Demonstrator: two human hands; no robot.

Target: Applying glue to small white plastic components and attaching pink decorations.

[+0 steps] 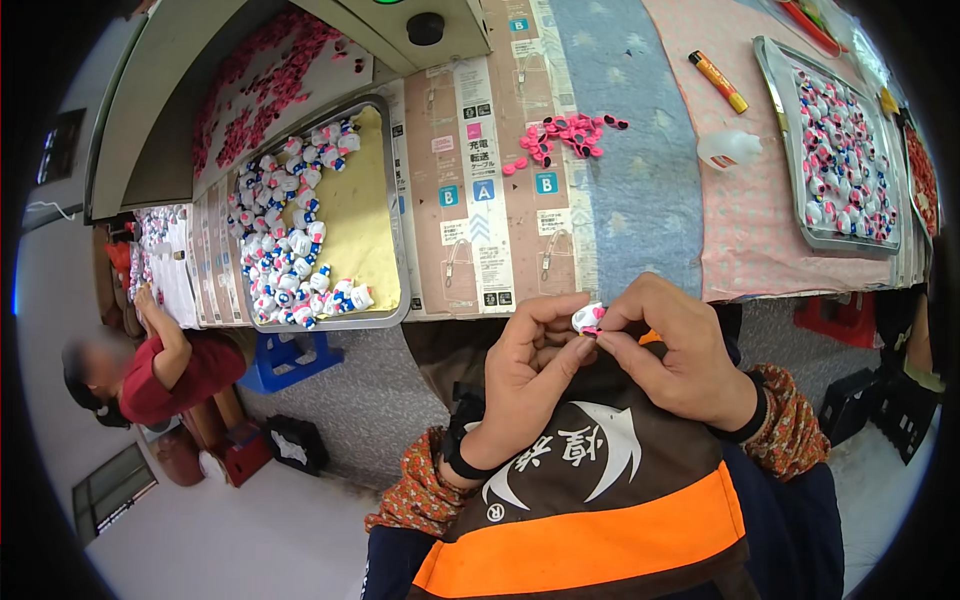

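Just past the table's near edge, above my apron, both my hands meet at a small white figurine (584, 318) with pink parts. My left hand (525, 365) is closed around it, fingers behind and thumb in front. From the other side, my right hand (678, 350) pinches with thumb and forefinger at a small dark pink piece (590, 332), which touches the figurine's lower side. Fingertips partly hide both. On the table ahead lies a loose pile of pink-and-black pieces (562, 138).
A metal tray (400, 250) of white figurines stands left, beside a beige machine housing (345, 40) over more pink pieces. At right are another filled tray (850, 244), a glue stick-like yellow tube (718, 82) and a white bottle (730, 149). A co-worker (155, 375) sits far left near a blue stool (285, 362).
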